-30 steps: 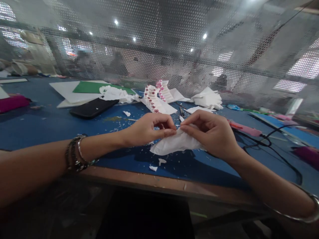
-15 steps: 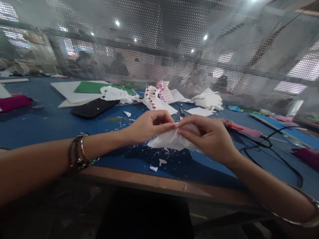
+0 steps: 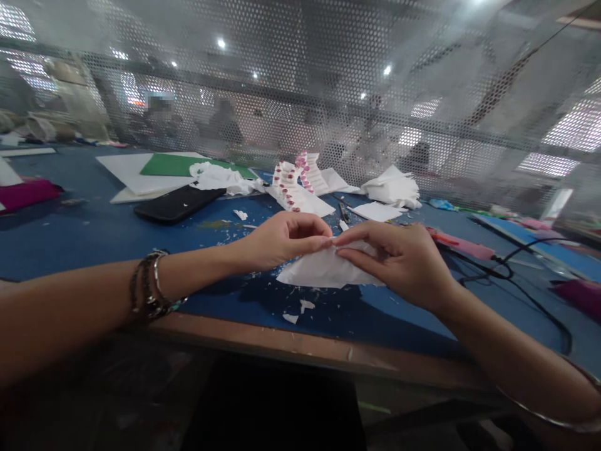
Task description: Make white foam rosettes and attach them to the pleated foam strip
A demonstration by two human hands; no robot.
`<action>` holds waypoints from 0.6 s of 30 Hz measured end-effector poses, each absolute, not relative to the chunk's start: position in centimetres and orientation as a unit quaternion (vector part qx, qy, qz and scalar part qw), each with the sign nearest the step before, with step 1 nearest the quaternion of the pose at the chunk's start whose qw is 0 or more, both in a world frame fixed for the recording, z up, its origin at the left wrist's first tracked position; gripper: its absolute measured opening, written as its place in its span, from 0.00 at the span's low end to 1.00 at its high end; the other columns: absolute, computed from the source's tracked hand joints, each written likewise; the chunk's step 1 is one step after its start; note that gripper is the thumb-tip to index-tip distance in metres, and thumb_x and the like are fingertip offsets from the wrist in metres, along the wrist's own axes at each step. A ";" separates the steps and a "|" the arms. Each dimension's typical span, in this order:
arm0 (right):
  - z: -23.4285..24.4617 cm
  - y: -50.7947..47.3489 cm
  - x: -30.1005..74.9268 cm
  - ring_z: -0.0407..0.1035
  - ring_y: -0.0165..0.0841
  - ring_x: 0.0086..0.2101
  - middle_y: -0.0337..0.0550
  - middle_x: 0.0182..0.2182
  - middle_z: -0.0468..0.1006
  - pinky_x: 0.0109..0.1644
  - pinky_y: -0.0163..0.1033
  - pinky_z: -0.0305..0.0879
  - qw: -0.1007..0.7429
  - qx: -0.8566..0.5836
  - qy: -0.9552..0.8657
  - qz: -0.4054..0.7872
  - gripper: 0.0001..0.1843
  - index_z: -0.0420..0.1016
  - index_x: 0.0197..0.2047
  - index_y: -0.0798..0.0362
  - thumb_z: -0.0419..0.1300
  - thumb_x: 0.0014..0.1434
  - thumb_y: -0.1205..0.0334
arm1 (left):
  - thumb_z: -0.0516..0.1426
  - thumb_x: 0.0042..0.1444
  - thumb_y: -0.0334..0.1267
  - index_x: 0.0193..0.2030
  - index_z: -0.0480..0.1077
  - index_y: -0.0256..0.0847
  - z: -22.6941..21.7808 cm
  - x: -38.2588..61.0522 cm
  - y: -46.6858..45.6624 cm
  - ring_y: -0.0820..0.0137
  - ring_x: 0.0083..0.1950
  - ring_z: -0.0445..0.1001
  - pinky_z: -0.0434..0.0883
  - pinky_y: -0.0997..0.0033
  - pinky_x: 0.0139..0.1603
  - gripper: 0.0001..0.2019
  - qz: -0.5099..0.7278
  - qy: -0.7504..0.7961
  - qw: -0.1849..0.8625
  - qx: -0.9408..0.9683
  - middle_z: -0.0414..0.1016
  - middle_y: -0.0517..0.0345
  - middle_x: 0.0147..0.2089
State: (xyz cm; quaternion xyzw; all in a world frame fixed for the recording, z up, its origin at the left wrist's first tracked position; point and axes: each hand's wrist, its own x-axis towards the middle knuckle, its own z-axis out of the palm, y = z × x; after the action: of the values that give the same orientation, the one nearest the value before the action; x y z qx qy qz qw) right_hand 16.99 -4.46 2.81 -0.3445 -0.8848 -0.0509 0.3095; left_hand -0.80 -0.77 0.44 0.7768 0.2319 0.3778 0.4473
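A white sheet [image 3: 323,269] is being held by its upper edge, between the fingertips of the left hand [image 3: 286,241] and of the right hand [image 3: 406,260]. Whether paper or thin cloth is being used cannot be told. On the left side the thumb and index finger are being kept closed at their tips, with a rounded gap being left behind them. On the right side the index finger and thumb are being set a little apart along the sheet, and its white surface is being shown between them. The two pairs of tips are being placed almost against each other.

The body of the sheet is being hung below the grip, on the side of the person — its long axis is being laid crosswise, from under the left fingers to under the right palm. The right hand is being situated nearer to its bulk, and that end is being partly covered by it; only a pointed corner is being left free under the left hand. Whether the table [image 3: 94,232] is being touched by the lower edge is not being shown clearly.

Nearer to the person than the grip, white scraps [image 3: 291,318] are being seen.
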 end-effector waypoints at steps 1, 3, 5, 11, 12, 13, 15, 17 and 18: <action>2.8 -4.4 17.0 0.49 0.19 0.14 0.31 0.17 0.68 0.17 0.29 0.45 0.306 -0.345 -0.885 -0.060 0.05 0.72 0.31 0.53 0.57 0.50 0.62 | 0.53 0.48 0.32 0.27 0.66 0.36 0.4 -0.8 -0.8 0.81 0.25 0.60 0.60 0.82 0.25 0.03 0.377 0.232 0.445 0.778 0.64 0.65 0.24; 2.7 -4.4 17.1 0.50 0.19 0.14 0.31 0.17 0.69 0.17 0.29 0.45 0.303 -0.347 -0.885 -0.071 0.05 0.72 0.31 0.52 0.58 0.49 0.62 | 0.53 0.48 0.33 0.27 0.66 0.36 0.3 -0.8 -0.7 0.81 0.25 0.61 0.60 0.82 0.26 0.03 0.379 0.232 0.439 0.781 0.64 0.65 0.24; 2.7 -4.3 17.3 0.51 0.19 0.14 0.32 0.19 0.71 0.17 0.29 0.46 0.302 -0.346 -0.885 -0.070 0.06 0.71 0.32 0.52 0.59 0.48 0.61 | 0.53 0.48 0.32 0.27 0.66 0.36 0.3 -0.8 -0.7 0.81 0.25 0.61 0.60 0.82 0.26 0.03 0.378 0.231 0.438 0.782 0.64 0.64 0.24; 2.3 -4.2 16.9 0.61 0.23 0.21 0.36 0.25 0.73 0.24 0.29 0.55 0.329 -0.353 -0.876 0.016 0.08 0.71 0.33 0.52 0.56 0.50 0.58 | 0.53 0.49 0.34 0.27 0.64 0.35 0.3 -0.7 -0.7 0.81 0.25 0.60 0.59 0.82 0.25 0.04 0.394 0.223 0.446 0.772 0.62 0.64 0.24; 2.2 -4.2 16.7 0.63 0.24 0.24 0.37 0.27 0.73 0.26 0.30 0.56 0.339 -0.356 -0.870 0.034 0.08 0.71 0.33 0.52 0.56 0.50 0.59 | 0.53 0.49 0.34 0.27 0.64 0.35 0.3 -0.6 -0.7 0.81 0.24 0.60 0.59 0.81 0.25 0.04 0.398 0.225 0.444 0.770 0.62 0.64 0.24; 2.1 -4.1 16.5 0.64 0.25 0.26 0.38 0.28 0.73 0.27 0.30 0.57 0.349 -0.360 -0.863 0.051 0.08 0.71 0.33 0.52 0.56 0.50 0.59 | 0.53 0.48 0.34 0.27 0.63 0.35 0.3 -0.6 -0.7 0.80 0.24 0.60 0.59 0.81 0.25 0.05 0.403 0.224 0.443 0.769 0.61 0.64 0.24; 1.9 -4.0 16.3 0.64 0.25 0.26 0.38 0.28 0.73 0.27 0.30 0.58 0.366 -0.365 -0.851 0.090 0.07 0.71 0.31 0.53 0.57 0.50 0.60 | 0.53 0.48 0.34 0.26 0.63 0.34 0.3 -0.6 -0.8 0.80 0.24 0.60 0.59 0.81 0.25 0.05 0.408 0.223 0.444 0.766 0.61 0.64 0.23; 1.9 -4.0 16.2 0.64 0.25 0.25 0.38 0.26 0.73 0.26 0.29 0.58 0.372 -0.363 -0.844 0.131 0.07 0.71 0.30 0.54 0.57 0.49 0.60 | 0.53 0.47 0.33 0.25 0.63 0.34 0.3 -0.6 -0.9 0.80 0.24 0.59 0.58 0.81 0.24 0.04 0.411 0.219 0.450 0.762 0.61 0.64 0.23; 1.9 -4.0 16.2 0.63 0.24 0.24 0.38 0.26 0.72 0.25 0.29 0.57 0.371 -0.361 -0.842 0.148 0.07 0.71 0.30 0.55 0.58 0.48 0.60 | 0.53 0.47 0.33 0.25 0.63 0.34 0.4 -0.6 -0.9 0.80 0.24 0.59 0.58 0.81 0.24 0.04 0.411 0.219 0.455 0.759 0.61 0.65 0.23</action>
State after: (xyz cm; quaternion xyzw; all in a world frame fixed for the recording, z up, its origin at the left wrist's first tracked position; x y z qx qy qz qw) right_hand 16.18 -4.01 1.91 -0.3615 -0.8423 0.1483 0.3714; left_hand -0.60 -0.93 0.36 0.7593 0.2186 0.4106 0.4550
